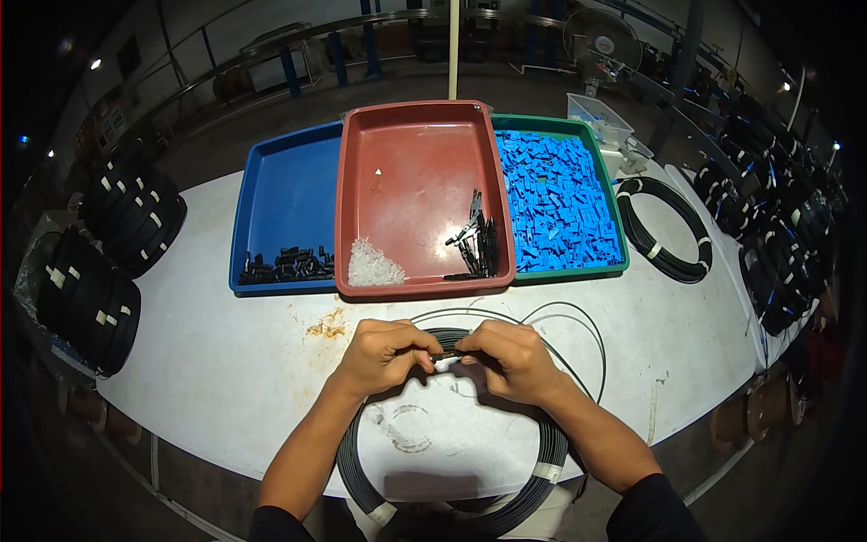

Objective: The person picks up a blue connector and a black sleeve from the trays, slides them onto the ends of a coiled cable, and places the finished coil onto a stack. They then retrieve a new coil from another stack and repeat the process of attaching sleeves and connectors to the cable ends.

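Observation:
My left hand [390, 355] and my right hand [513, 359] meet over the far side of a coil of black cable [554, 441], which lies at the table's front edge. Thumbs and fingers of both hands are pinched on a small dark piece [446, 355] between them. Its exact kind is too small to make out, and the fingertips hide its ends. White tape bands [547, 471] wrap the coil. A loose length of cable [596, 334] loops out to the right, behind my right hand.
Beyond my hands stand a blue tray [287, 172] with black parts, a red tray [406, 144] with clear and black pieces, and a green tray [623, 262] full of blue clips. Another cable coil [643, 246] lies at right. Stacked coils [90, 298] flank the left side.

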Motion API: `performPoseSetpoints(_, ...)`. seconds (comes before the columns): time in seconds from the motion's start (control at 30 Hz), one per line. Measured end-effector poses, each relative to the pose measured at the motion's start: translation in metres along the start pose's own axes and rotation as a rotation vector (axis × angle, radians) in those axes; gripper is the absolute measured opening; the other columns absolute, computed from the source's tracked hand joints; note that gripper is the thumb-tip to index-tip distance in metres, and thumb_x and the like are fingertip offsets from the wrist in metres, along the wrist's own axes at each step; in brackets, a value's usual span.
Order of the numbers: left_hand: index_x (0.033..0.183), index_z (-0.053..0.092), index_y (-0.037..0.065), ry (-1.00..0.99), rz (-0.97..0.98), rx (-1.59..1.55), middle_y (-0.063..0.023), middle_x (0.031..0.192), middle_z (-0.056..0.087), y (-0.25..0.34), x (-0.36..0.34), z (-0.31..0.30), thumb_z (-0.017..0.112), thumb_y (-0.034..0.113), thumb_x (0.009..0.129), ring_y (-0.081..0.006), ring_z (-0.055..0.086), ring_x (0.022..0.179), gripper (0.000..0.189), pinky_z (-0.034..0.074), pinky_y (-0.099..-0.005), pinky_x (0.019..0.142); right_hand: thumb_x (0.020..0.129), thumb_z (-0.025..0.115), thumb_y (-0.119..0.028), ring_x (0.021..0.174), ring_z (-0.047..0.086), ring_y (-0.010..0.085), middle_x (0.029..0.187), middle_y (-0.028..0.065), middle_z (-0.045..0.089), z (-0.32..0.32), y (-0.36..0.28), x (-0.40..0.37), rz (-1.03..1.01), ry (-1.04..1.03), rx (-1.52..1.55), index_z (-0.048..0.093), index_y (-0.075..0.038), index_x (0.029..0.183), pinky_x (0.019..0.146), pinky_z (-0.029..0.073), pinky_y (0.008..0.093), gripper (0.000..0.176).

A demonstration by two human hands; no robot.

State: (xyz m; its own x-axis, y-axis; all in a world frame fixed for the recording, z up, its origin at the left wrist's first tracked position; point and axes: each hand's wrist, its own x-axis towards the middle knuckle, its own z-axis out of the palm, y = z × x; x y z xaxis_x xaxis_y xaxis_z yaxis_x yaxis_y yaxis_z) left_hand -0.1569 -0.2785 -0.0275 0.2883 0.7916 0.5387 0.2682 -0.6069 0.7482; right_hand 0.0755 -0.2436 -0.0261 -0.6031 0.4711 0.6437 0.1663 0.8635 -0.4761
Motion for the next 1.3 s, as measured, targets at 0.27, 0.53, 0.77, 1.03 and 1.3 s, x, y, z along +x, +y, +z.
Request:
performPoseSetpoints(0.27, 0.087, 0.074, -0.007, -0.059, -0.057, -0.008, -0.0148, 0.076, 0.074, 0.002, 0.001, -0.003, 0.057, -0.020, 0.074, -0.0180, 0.075, 0.068, 0.025, 0.059, -0.0264, 0.060, 0.075, 0.078, 0.002, 0.069, 0.065, 0.0307, 0.079, 0.0123, 0.064, 0.001, 0.004, 0.002, -0.009, -0.006, 0.032, 0.066, 0.000, 0.093, 0.062, 0.052, 0.0402, 0.022)
performPoseSetpoints(0.53, 0.085, 0.074, -0.007, -0.009, -0.038, 0.004, -0.0152, 0.075, 0.074, 0.001, 0.001, -0.001, 0.057, -0.020, 0.074, -0.0184, 0.076, 0.068, 0.024, 0.059, -0.0263, 0.059, 0.075, 0.079, 0.002, 0.068, 0.067, 0.0284, 0.079, 0.0112, 0.068, 0.000, 0.003, 0.001, 0.027, 0.005, 0.021, 0.069, -0.001, 0.093, 0.060, 0.053, 0.0374, 0.021)
performPoseSetpoints(0.77, 0.084, 0.076, -0.004, 0.061, -0.066, 0.042, -0.0130, 0.072, 0.073, -0.007, -0.002, 0.000, 0.067, -0.015, 0.076, -0.0182, 0.074, 0.064, 0.017, 0.056, -0.0267, 0.057, 0.077, 0.078, 0.000, 0.071, 0.066, 0.0312, 0.082, 0.0125, 0.067, 0.004, 0.006, 0.001, 0.033, 0.019, 0.046, 0.068, -0.001, 0.095, 0.064, 0.053, 0.0403, 0.020)
performPoseSetpoints(1.03, 0.093, 0.081, 0.004, 0.111, 0.055, 0.378, -0.0111, 0.068, 0.071, -0.002, 0.001, 0.005, 0.084, 0.007, 0.078, -0.0183, 0.061, 0.054, 0.016, 0.046, -0.0302, 0.051, 0.084, 0.073, -0.006, 0.076, 0.066, 0.0343, 0.084, 0.0132, 0.065, 0.001, 0.012, -0.004, 0.073, 0.041, -0.044, 0.066, -0.002, 0.096, 0.068, 0.053, 0.0430, 0.014)
performPoseSetpoints(1.3, 0.115, 0.073, -0.004, 0.142, -0.117, 0.163, -0.0152, 0.087, 0.078, -0.011, 0.002, -0.003, 0.076, 0.000, 0.086, -0.0179, 0.075, 0.074, 0.029, 0.060, -0.0277, 0.070, 0.086, 0.070, -0.009, 0.078, 0.067, 0.0361, 0.086, 0.0144, 0.065, -0.020, 0.038, -0.007, 0.129, 0.226, -0.154, 0.065, -0.003, 0.096, 0.069, 0.054, 0.0450, 0.013)
